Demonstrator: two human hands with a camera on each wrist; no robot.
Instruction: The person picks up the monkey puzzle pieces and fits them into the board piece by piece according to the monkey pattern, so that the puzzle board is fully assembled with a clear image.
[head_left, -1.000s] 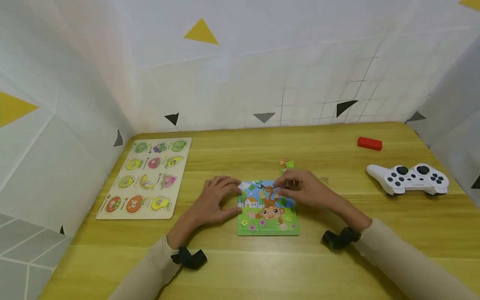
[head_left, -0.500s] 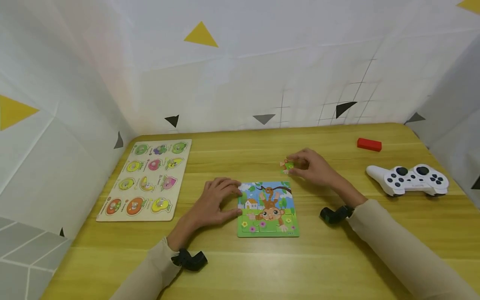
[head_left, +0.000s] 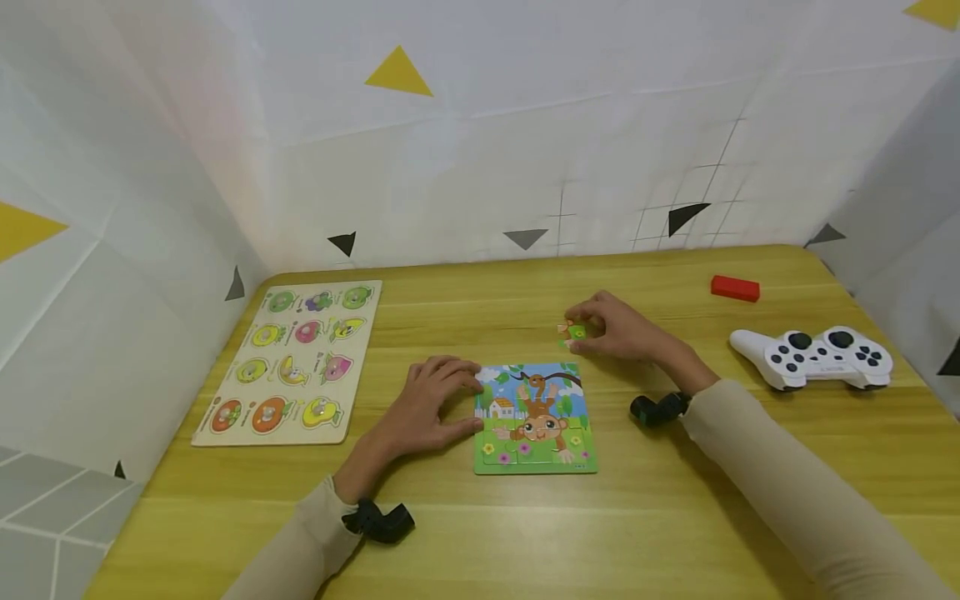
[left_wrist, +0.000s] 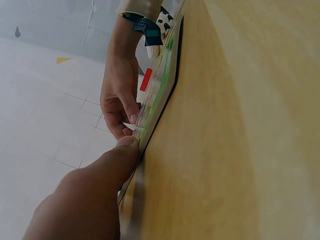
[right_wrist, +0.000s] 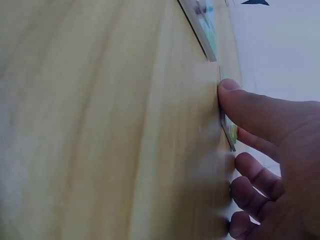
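Note:
A square jigsaw puzzle board (head_left: 536, 468) lies on the table in the head view, picturing an upside-down monkey, a small house and flowers. My left hand (head_left: 431, 404) lies along its left side, fingertips and thumb at the edge; the left wrist view shows the thumb (left_wrist: 127, 145) against the rim. Beyond the board's far edge, my right hand (head_left: 626, 329) pinches a small puzzle piece (head_left: 570, 333) with green, brown and a yellow flower on it. In the right wrist view the piece (right_wrist: 229, 132) is tilted, with the thumb on it and the other fingers curled behind.
A wooden fruit peg puzzle (head_left: 337, 433) lies at the table's left. Toward the right are a white game controller (head_left: 821, 364) and, behind it, a red block (head_left: 735, 288). A white patterned sheet (head_left: 450, 167) stands along the back.
My right hand has moved from the top right of the puzzle board to the loose piece beyond it and now pinches that piece. My left hand has stayed at the board's edge.

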